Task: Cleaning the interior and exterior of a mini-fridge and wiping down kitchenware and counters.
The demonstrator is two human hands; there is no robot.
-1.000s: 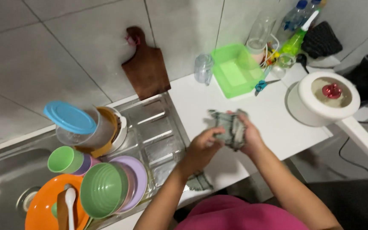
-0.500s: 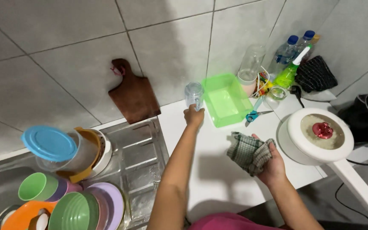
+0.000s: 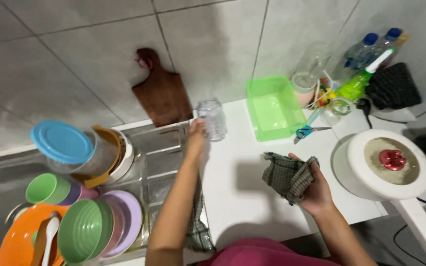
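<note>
Left hand [image 3: 195, 138] stretched out across white counter [image 3: 237, 192], fingers touching clear glass jar [image 3: 212, 118] near brown cutting board [image 3: 162, 91]. Right hand [image 3: 311, 189] gripped checked cloth [image 3: 287, 175]. Green tub [image 3: 272, 107] beside jar, bowls [image 3: 85, 229] stacked lower left.

Two clear plastic bottles [image 3: 371, 49] with blue caps stand at the upper right, against the tiled wall; labels unclear.

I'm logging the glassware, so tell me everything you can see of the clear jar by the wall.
The clear jar looks like ribbed glass or plastic, empty and lidless, standing upright on the white counter near the tiled wall. The left hand grips its left side. The wooden cutting board leans beside it.
</note>
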